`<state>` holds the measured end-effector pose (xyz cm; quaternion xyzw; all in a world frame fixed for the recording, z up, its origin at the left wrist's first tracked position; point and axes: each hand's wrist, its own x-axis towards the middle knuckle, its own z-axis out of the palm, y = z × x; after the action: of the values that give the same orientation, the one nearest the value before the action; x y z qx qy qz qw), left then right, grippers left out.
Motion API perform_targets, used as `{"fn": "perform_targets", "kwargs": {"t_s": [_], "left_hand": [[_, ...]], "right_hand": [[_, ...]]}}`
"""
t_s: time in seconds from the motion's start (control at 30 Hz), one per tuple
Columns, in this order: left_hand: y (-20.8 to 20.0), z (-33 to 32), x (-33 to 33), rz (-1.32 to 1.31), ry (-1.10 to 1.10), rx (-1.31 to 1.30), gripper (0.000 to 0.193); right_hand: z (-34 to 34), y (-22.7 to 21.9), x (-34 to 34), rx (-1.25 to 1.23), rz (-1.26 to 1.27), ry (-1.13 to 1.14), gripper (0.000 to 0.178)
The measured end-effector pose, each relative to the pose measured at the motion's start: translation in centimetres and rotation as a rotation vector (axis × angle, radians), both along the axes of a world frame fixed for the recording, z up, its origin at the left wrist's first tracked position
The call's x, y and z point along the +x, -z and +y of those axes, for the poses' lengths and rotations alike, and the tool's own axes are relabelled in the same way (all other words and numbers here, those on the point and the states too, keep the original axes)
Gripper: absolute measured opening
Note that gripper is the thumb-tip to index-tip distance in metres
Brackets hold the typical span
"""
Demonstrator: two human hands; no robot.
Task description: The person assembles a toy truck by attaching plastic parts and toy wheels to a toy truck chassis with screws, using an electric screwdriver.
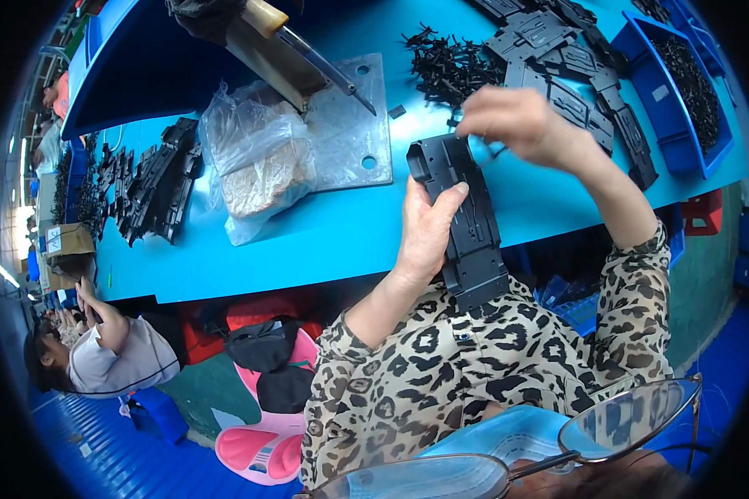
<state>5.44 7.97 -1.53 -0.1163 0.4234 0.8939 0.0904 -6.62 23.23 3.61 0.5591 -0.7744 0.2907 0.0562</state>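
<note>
My left hand [427, 229] grips a long black molded plastic panel [471, 218], thumb on its upper face, fingers behind it. The panel slants up off the table's front edge, its near end against my patterned shirt. Over its far end is my right hand [520, 125], fingers pinched together. A thin black bit [494, 150] shows just under those fingers and looks like a small black plastic part; its shape is mostly hidden. Beyond that hand lies a heap of small branched black parts [453, 71]. Beside the heap, more black panels [549, 62] are piled loosely.
A metal plate [366, 137] carries a plastic-wrapped block [266, 170], with a wooden-handled tool [308, 54] above it. Black panels [162, 179] lie further left. A blue bin [682, 96] of small black parts stands right. Another person [121, 353] sits at left by a pink chair [262, 445].
</note>
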Motion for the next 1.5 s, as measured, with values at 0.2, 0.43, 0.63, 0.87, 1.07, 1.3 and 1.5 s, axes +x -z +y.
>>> {"fn": "perform_targets", "kwargs": {"t_s": [0.2, 0.43, 0.63, 0.87, 1.07, 1.3, 1.5], "left_hand": [[0.2, 0.1, 0.1, 0.013, -0.045, 0.067, 0.035], [1.3, 0.3, 0.2, 0.087, -0.094, 0.027, 0.034], [1.5, 0.4, 0.1, 0.173, -0.058, -0.082, 0.031], [0.4, 0.3, 0.3, 0.088, -0.077, -0.175, 0.037], [0.4, 0.3, 0.5, 0.124, -0.1, -0.178, 0.038], [1.3, 0.3, 0.6, 0.204, -0.08, -0.244, 0.04], [0.5, 0.3, 0.7, 0.212, -0.09, -0.229, 0.042]], "right_hand": [[-1.4, 1.6, 2.3, 0.044, 0.008, -0.114, 0.031], [-1.5, 1.1, 4.6, 0.119, -0.087, 0.116, 0.023], [-1.8, 0.0, 5.3, -0.11, -0.944, 0.189, 0.016], [-1.3, 0.8, 4.8, -0.112, -0.223, 0.279, 0.015], [-1.7, 2.3, 4.6, -0.072, 0.122, 0.213, 0.022], [-2.1, 2.5, 4.9, -0.168, 0.128, 0.165, 0.026], [-2.3, 2.4, 4.8, -0.183, 0.128, 0.155, 0.025]]}}
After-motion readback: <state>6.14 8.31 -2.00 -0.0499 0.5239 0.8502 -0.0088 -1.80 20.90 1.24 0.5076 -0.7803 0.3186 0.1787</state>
